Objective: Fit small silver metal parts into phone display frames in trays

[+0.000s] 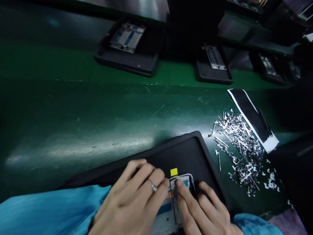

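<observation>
A phone frame with its inner parts showing lies in a black tray, a yellow tab sticking out at its top edge. My left hand, wearing a ring, lies over the frame's left side. Its fingers are bent together, and the fingertips at the frame's upper edge are partly hidden. My right hand presses an index fingertip onto the frame near the top, the other fingers bent and apart. Along the frame between my hands runs a thin dark strip, partly covered by my right fingers.
Right of the tray lies a loose pile of small strips, beside a black sheet with white edges. Across the green bench, a raised ledge carries more black trays with phone frames. Dark shapes stand behind them.
</observation>
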A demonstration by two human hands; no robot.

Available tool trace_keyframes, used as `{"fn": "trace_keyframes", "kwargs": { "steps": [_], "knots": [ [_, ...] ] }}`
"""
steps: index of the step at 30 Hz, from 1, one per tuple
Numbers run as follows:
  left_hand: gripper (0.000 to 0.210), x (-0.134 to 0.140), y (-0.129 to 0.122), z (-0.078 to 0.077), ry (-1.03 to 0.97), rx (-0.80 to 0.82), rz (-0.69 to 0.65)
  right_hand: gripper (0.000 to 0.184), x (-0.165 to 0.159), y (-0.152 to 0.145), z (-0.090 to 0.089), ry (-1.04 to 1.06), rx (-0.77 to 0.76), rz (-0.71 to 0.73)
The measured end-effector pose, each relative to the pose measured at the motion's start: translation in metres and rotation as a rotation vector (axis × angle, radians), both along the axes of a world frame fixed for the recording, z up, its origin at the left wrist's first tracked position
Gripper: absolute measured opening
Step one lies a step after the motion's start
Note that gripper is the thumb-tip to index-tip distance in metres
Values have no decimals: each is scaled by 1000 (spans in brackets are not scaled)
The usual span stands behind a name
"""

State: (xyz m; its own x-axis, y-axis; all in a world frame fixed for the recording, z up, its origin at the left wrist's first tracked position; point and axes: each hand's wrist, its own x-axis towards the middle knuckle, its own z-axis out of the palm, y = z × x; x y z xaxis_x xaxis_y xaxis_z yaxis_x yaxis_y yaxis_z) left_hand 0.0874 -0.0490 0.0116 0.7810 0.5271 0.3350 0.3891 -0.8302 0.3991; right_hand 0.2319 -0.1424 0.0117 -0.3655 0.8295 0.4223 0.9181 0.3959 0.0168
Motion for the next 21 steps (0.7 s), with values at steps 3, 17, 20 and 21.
{"fn": "trace_keyframes", "kwargs": {
  "steps": [3, 17, 20, 21],
  "knots": [
    [36, -2, -2, -1, -19, -208, 75, 29, -2, 1, 0, 3, -2, -23],
    [29, -10, 13, 13, 123, -323, 63, 19, -3, 3, 2, -99, -55, 48],
    [27, -10, 24, 13, 180, -115, -8, 20, -2, 3, 2, -101, -73, 50],
    [25, -9, 30, 13, 211, -51, -49, 21, -2, 3, 3, -97, -76, 47]
  ]
}}
